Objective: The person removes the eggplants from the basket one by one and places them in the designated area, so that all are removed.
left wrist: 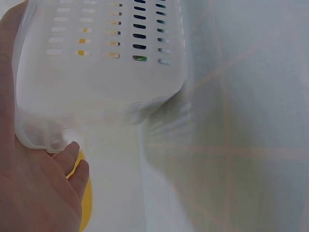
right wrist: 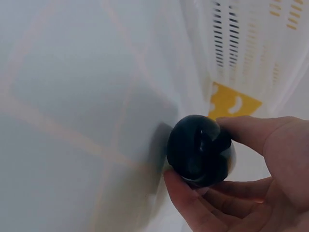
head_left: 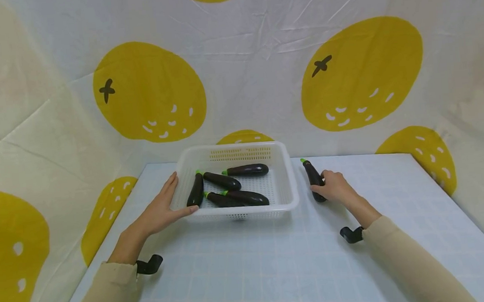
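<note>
A white plastic basket (head_left: 293,185) with slotted walls stands at the back of the table, several dark eggplants (head_left: 248,170) lying inside it. My left hand (head_left: 161,212) rests against its left front corner, fingers extended along the left side and thumb along the front rim. In the left wrist view the basket wall (left wrist: 96,87) lies close beside the palm. To the right of the basket, my right hand (head_left: 334,187) grips another eggplant (head_left: 312,176) near its rounded end, green stem pointing away. The right wrist view shows this eggplant (right wrist: 195,150) end-on between thumb and fingers.
A pale blue table (head_left: 251,269) with a faint grid pattern lies under everything. Behind and at the sides hangs a white cloth (head_left: 254,88) printed with large yellow fruit. Black wrist mounts (head_left: 150,265) sit at both cuffs.
</note>
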Tool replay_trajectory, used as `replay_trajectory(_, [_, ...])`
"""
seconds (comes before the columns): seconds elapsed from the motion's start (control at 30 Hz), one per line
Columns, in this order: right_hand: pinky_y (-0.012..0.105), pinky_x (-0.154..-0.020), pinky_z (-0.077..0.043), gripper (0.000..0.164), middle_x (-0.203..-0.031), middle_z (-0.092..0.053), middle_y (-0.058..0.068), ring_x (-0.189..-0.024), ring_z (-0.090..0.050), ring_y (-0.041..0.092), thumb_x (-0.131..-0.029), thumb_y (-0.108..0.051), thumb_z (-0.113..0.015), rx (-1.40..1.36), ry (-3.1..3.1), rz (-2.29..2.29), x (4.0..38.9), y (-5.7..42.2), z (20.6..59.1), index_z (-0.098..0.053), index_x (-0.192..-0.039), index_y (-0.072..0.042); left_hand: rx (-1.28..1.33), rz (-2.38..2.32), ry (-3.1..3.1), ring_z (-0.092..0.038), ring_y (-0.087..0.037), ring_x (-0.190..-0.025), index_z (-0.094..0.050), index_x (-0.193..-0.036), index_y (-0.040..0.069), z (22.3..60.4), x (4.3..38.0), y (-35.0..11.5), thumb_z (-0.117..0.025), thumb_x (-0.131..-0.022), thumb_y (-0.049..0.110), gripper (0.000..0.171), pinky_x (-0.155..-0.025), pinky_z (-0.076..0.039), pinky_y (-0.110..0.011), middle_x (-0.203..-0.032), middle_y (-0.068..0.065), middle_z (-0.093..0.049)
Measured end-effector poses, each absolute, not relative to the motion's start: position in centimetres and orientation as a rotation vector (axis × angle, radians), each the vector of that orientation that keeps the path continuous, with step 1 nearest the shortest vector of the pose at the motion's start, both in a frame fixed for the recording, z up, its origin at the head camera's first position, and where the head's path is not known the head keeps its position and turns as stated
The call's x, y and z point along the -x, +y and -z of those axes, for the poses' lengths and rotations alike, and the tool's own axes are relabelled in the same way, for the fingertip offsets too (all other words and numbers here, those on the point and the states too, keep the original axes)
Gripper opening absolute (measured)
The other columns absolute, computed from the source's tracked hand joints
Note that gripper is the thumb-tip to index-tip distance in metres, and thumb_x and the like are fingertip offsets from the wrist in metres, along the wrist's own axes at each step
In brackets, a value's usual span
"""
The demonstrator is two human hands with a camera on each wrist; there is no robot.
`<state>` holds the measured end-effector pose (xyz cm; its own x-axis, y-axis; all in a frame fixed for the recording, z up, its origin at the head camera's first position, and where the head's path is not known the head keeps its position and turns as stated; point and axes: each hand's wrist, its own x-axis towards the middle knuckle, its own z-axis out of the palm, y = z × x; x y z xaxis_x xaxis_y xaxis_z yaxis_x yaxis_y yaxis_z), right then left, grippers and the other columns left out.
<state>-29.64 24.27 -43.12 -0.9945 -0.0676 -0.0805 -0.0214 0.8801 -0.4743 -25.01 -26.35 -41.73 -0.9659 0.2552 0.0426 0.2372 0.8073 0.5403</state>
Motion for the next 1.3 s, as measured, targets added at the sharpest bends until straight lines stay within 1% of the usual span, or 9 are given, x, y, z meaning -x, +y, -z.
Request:
replay_trajectory(0.33, [0.049, -0.082, -0.054, 0.05, -0.108, -0.064, 0.027, -0.094, -0.06, 0.035, -0.097, -0.031, -0.067, 0.038, 2.94, 0.745, 29.6, 23.8, 43.3, -0.056, -0.119, 0.012, -0.402, -0.875, 2.962, -0.013, -0.042, -0.155, 0.003, -0.166, 0.014, 41.9, 25.1, -26.4, -0.069, -0.084, 0.072, 0.123, -0.116, -0.022, -0.07, -0.173, -0.007, 0.005])
replay_trajectory(0.9, [0.047, -0.078, -0.054, 0.049, -0.105, -0.064, 0.026, -0.09, -0.06, 0.034, -0.097, -0.034, -0.065, 0.043, 2.935, 0.713, 29.7, 23.2, 43.8, -0.056, -0.114, 0.011, -0.405, -0.864, 2.963, -0.013, -0.043, -0.155, 0.003, -0.165, 0.012, 42.1, 24.9, -26.4, -0.068, -0.084, 0.071, 0.123, -0.116, -0.022, -0.071, -0.173, -0.01, 0.004])
replay_trajectory(1.07, [0.047, -0.079, -0.054, 0.051, -0.107, -0.064, 0.027, -0.091, -0.06, 0.034, -0.098, -0.035, -0.065, 0.03, 2.926, 0.71, 29.6, 23.3, 43.5, -0.056, -0.117, 0.012, -0.406, -0.86, 2.971, -0.015, -0.043, -0.154, 0.003, -0.165, 0.013, 42.0, 25.0, -26.4, -0.068, -0.084, 0.072, 0.123, -0.116, -0.023, -0.071, -0.173, -0.01, 0.004])
replay_trajectory(1.23, [0.051, -0.085, -0.055, 0.057, -0.114, -0.064, 0.03, -0.098, -0.062, 0.037, -0.098, -0.035, -0.066, 0.018, 2.932, 0.701, 29.3, 23.4, 42.8, -0.054, -0.124, 0.014, -0.406, -0.858, 2.98, -0.014, -0.043, -0.154, 0.002, -0.166, 0.014, 42.1, 25.2, -26.4, -0.068, -0.084, 0.072, 0.123, -0.115, -0.023, -0.071, -0.173, -0.01, 0.003])
replay_trajectory(1.3, [0.052, -0.086, -0.055, 0.058, -0.115, -0.064, 0.031, -0.099, -0.062, 0.038, -0.098, -0.034, -0.065, 0.042, 2.947, 0.69, 29.1, 23.6, 42.5, -0.053, -0.126, 0.016, -0.4, -0.858, 2.979, -0.014, -0.043, -0.155, 0.002, -0.166, 0.014, 42.1, 25.2, -26.4, -0.068, -0.083, 0.073, 0.123, -0.116, -0.022, -0.071, -0.173, -0.009, 0.003])
